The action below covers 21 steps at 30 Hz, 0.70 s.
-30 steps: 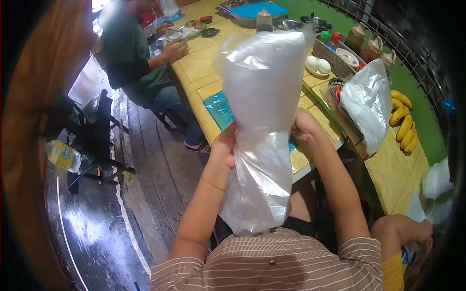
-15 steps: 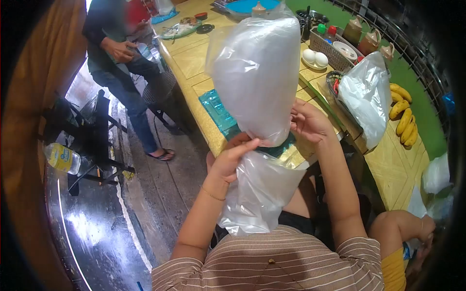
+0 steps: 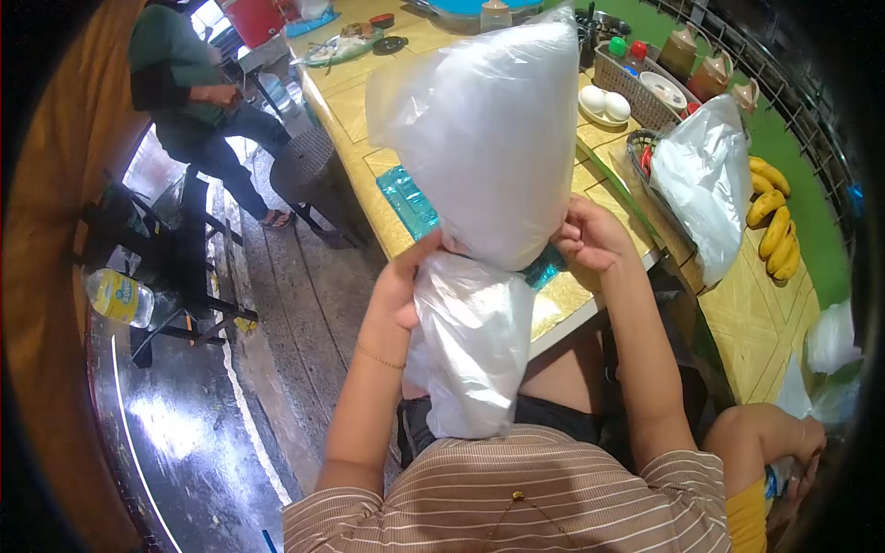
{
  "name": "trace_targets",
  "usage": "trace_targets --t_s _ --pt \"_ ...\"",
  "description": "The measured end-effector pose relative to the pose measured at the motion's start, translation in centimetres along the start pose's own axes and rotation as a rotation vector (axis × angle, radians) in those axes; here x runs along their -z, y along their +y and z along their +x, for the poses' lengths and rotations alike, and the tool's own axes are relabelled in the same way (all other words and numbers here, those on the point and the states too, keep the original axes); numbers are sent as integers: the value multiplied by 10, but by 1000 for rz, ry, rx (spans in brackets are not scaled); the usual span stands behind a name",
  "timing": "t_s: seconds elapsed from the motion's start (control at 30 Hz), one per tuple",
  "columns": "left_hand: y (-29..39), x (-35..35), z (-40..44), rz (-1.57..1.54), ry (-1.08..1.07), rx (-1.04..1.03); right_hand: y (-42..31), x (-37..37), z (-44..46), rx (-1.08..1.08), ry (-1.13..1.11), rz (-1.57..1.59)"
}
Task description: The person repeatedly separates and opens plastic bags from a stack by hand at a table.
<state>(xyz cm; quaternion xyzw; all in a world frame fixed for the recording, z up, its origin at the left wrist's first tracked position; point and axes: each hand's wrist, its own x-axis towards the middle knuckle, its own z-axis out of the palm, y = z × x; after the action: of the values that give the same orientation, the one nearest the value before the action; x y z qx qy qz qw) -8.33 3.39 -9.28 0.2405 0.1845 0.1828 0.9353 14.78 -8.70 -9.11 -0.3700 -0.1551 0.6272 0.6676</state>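
A large, puffed-out translucent white plastic bag (image 3: 493, 138) stands upright before me at the table's near edge. Its loose lower part hangs down towards my lap. My left hand (image 3: 406, 281) is closed on the bag at the narrow gathered place, with most of its fingers hidden behind the plastic. At the bag's lower right edge, my right hand (image 3: 595, 238) has its fingers curled together against the plastic; the exact pinch is hard to see. Under the bag, a shiny teal plastic packet (image 3: 406, 203) lies on the yellow table (image 3: 359, 175).
To the right are bananas (image 3: 779, 235), another white bag (image 3: 705, 189), eggs on a dish (image 3: 606, 106) and a basket of bottles (image 3: 645, 83). A person (image 3: 184, 83) stands at the far left beside a woven stool (image 3: 313, 161). A plastic bottle (image 3: 120, 297) lies on the left.
The bag's lower part has swung left and narrowed. My left hand has moved left and up with it. The other person has shifted left, away from the table.
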Motion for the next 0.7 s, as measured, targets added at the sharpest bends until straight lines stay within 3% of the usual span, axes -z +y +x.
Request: trace_targets --t_s 0.07,0.2,0.27,0.37,0.53,0.7 --pt "12 5 9 -119 -85 0 -10 -4 7 -7 17 10" --pt "27 3 24 -59 -105 -75 -30 -22 22 16 28 -121" --pt "32 1 35 64 86 -112 -37 -23 35 59 91 -309" --pt "38 -2 50 137 122 -42 -40 -18 63 127 92 -347" --pt "39 -7 59 165 -45 -84 -30 -68 45 288 129 -394" --pt "26 -5 57 235 7 -161 -14 -17 71 215 224 -541"
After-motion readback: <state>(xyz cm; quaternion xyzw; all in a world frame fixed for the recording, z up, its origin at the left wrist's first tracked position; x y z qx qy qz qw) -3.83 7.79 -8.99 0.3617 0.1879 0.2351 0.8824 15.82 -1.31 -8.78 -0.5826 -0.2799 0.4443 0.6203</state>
